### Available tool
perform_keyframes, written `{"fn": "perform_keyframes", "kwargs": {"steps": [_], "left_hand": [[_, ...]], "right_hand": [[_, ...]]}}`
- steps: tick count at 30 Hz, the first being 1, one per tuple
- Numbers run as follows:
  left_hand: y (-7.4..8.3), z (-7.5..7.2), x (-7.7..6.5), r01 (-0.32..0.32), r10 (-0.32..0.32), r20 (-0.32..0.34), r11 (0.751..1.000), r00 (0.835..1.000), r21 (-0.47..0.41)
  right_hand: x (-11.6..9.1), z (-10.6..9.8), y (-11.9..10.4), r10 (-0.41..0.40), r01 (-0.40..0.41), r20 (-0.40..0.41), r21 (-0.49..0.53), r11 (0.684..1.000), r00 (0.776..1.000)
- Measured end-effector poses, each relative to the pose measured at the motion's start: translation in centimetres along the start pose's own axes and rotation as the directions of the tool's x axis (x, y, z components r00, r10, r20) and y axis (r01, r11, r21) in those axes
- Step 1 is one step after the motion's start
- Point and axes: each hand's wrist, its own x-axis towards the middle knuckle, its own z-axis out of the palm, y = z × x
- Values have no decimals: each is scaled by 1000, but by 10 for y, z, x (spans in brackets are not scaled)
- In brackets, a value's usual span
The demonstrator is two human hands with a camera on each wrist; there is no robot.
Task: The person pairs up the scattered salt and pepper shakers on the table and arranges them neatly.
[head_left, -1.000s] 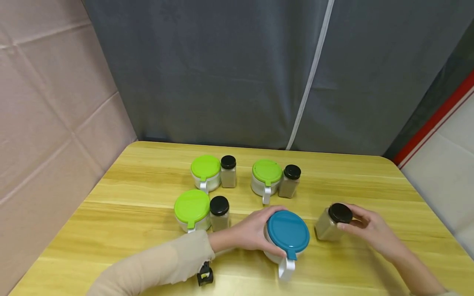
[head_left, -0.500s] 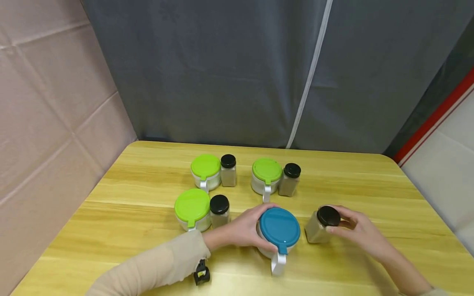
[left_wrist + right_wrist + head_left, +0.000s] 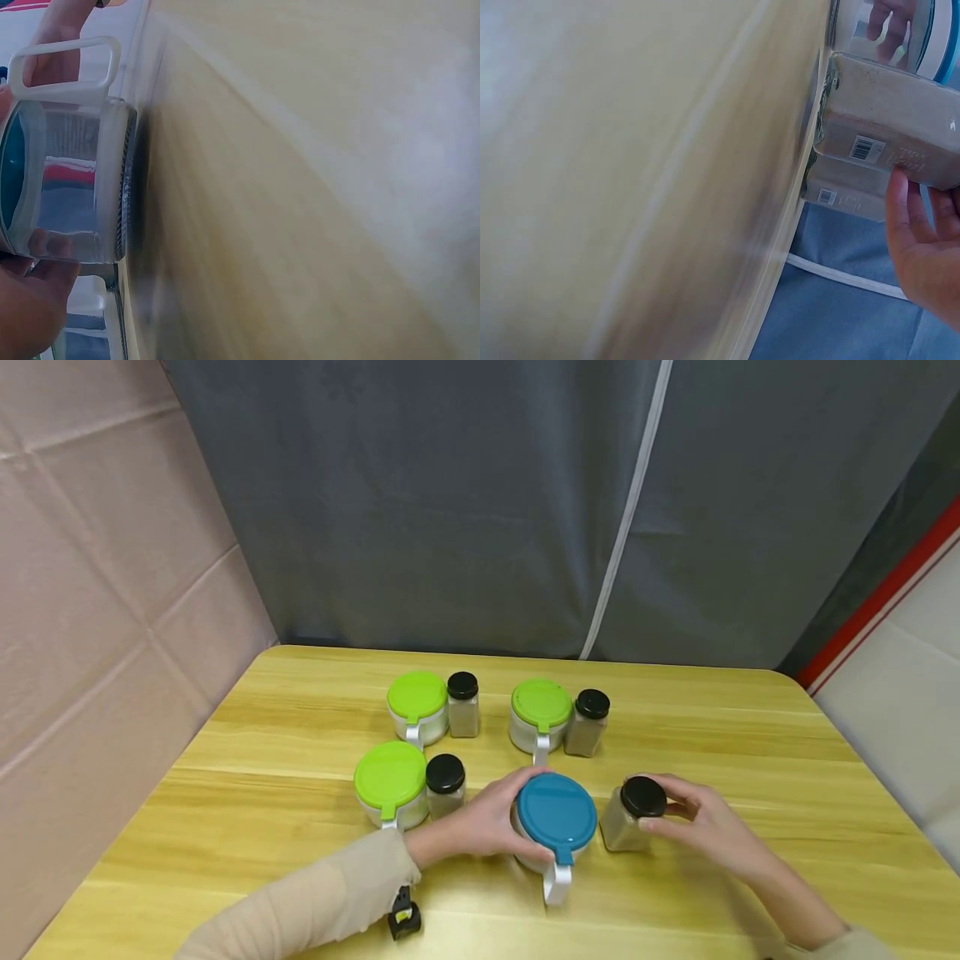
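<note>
My left hand grips a round glass seasoning jar with a blue lid and a white handle pointing toward me. Thumb and fingers wrap its left side. In the left wrist view the jar's clear body stands with its base close to the tabletop. Just to its right, my right hand pinches a square spice jar with a black lid, thumb in front and fingers behind. The right wrist view shows the spice jar's barcode label and greyish-brown contents. A narrow gap separates both jars in the head view.
Three green-lidded jars each stand beside a black-lidded spice jar: one pair near my left forearm, another at back left, the third at back centre. A grey curtain hangs behind the wooden table.
Both hands have shifted left with their jars. The spice jar has travelled farther, so its gap to the blue-lidded jar is smaller. The green-lidded jars and their spice jars have stayed put.
</note>
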Motion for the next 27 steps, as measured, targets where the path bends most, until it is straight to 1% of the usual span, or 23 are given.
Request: {"fn": "perform_keyframes", "kwargs": {"steps": [2,4,10,17,20,24,27], "left_hand": [[-1,0,-1,1,-1,-19,1000,1000,-10],[-3,0,-2,-2,1,-36,1000,999,-25],[-5,1,-3,18,-23,-74,998,997,-65],[-6,2,-3,24,-31,-89,997,996,-74],[-7,2,-2,32,-39,-89,997,995,-77],[-8,2,-2,36,-43,-91,996,995,-84],[-10,3,-2,15,-26,-107,995,994,-101]], "right_hand": [[2,2,-1,-8,8,11,10,1000,1000],[3,3,-2,4,-4,16,3,1000,1000],[10,8,-1,41,-41,18,-17,999,999],[18,14,-2,23,-23,18,-7,1000,1000],[21,15,-2,29,-29,13,-14,999,999],[22,17,-3,62,-61,2,-19,998,998],[23,19,-3,91,-91,-1,-19,996,996]]}}
